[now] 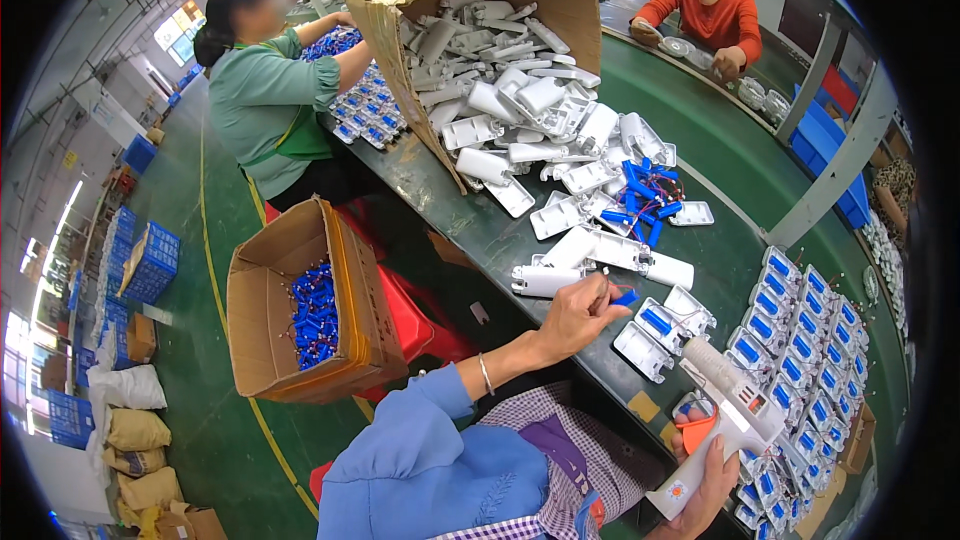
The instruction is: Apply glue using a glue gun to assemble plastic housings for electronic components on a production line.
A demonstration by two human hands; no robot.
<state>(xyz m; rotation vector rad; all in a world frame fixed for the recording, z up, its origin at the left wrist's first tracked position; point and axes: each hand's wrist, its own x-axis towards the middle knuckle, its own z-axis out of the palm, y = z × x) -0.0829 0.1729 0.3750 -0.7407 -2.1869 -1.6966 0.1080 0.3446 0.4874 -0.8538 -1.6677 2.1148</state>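
Observation:
My left hand (578, 322) is closed, its fingertips pinching a small blue battery (625, 297) with thin wires. Just right of it, open white plastic casings (642, 352) lie on the dark bench, one with a blue battery inside. My right hand (712, 485) is wrapped round the handle of a white glue gun (738, 395) with an orange trigger. The gun's nozzle points up and left, close to the casings. Several white casings (545, 281) lie beyond my left hand. A loose heap of blue batteries (640, 195) with red wires sits farther up the bench.
A large tipped cardboard box (400, 90) spills white casings over the bench. Rows of battery-filled casings (790, 340) stand at the right. A carton (285, 340) of blue batteries is at the left. One person in green (265, 100) and another in red (700, 10) work nearby.

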